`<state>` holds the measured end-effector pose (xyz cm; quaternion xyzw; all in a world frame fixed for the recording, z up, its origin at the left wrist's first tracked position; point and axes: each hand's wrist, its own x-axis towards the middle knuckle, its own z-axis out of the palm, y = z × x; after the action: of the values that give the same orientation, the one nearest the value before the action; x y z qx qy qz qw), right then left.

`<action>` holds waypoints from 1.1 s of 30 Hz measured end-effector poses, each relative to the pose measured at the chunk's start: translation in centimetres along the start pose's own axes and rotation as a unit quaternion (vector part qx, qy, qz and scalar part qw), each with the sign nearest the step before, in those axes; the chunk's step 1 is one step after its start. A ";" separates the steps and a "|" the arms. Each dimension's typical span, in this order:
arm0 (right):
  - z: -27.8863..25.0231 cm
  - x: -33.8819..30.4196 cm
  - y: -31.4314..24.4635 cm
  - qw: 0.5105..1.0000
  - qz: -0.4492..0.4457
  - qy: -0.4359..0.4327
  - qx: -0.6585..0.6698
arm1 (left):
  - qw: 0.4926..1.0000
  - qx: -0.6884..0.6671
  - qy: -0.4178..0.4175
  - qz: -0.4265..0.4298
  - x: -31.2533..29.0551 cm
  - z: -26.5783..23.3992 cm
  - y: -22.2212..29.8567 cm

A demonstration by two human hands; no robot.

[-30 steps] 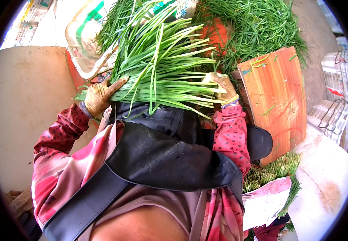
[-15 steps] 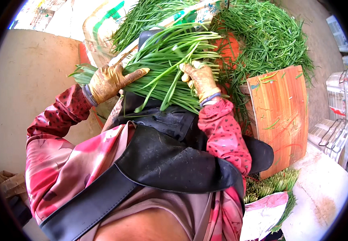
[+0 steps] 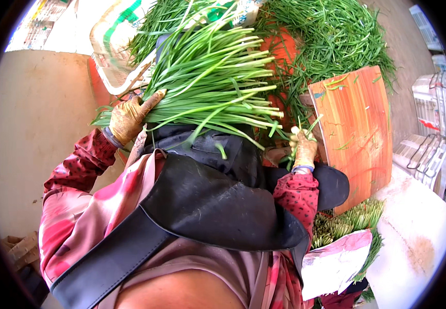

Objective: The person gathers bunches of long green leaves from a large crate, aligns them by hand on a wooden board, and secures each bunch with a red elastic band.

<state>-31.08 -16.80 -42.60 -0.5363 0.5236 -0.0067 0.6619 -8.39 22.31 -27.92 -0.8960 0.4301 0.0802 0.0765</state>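
A thick bunch of long green garlic chives lies across my lap, pale stem ends toward the right. My left hand, in a stained yellowish glove, is closed round the leafy end, its thumb stretched over the top of the leaves. My right hand, gloved alike, is to the right of the stem ends, apart from the bunch. Its fingers are closed on a few green chive scraps that stick out between them. A loose bit of chive shows over the black apron below the bunch.
A large heap of loose chives lies at the far right. An orange wooden board leans beside my right hand. Bundled chives stand near it. A white plastic basket is at far left, newspaper-like stacks at the right edge.
My right hand has moved right and nearer to me, away from the bunch, with scraps in its fingers. My left hand keeps its hold. The view has shifted slightly.
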 end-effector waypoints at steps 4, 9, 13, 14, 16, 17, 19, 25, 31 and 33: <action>4.4 2.5 3.4 0.944 -0.096 -0.219 0.229 | 0.999 -0.028 0.006 0.015 0.3 0.2 -0.2; 8.3 -0.8 -0.3 0.945 -0.001 -0.258 0.203 | 1.000 -0.018 0.010 0.004 -0.1 0.6 -0.6; -1.0 2.2 1.8 0.880 0.069 -0.175 0.436 | 1.000 -0.018 0.011 0.019 0.0 0.9 -0.8; -0.9 1.5 1.1 0.933 0.040 -0.135 0.331 | 1.000 -0.026 -0.003 0.014 -0.1 0.8 -0.6; 0.4 -0.4 -1.2 0.958 0.014 -0.150 0.242 | 0.999 -0.036 0.006 0.023 -0.2 0.8 -0.7; 2.1 -1.8 -2.9 0.965 0.025 -0.134 0.224 | 0.999 -0.041 0.013 0.026 -0.1 0.9 -0.7; 4.6 -3.4 -5.6 0.950 -0.034 -0.264 0.160 | 0.999 -0.028 0.011 0.018 -0.3 1.1 -0.5; 7.2 -3.1 -3.4 0.950 -0.022 -0.234 0.205 | 0.999 -0.025 -0.020 0.015 0.1 0.8 -0.8; 0.6 -1.9 -8.0 0.976 -0.123 -0.139 0.117 | 0.999 -0.028 0.002 0.039 -0.3 0.5 -0.9; 4.0 -4.1 -11.2 0.962 -0.184 -0.203 -0.006 | 0.999 -0.023 0.007 0.045 -0.2 0.4 -0.9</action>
<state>-23.90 -16.39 -32.23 -0.6173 0.2708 -0.0166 0.7385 -7.88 23.09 -28.16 -0.8780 0.4681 0.0871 0.0493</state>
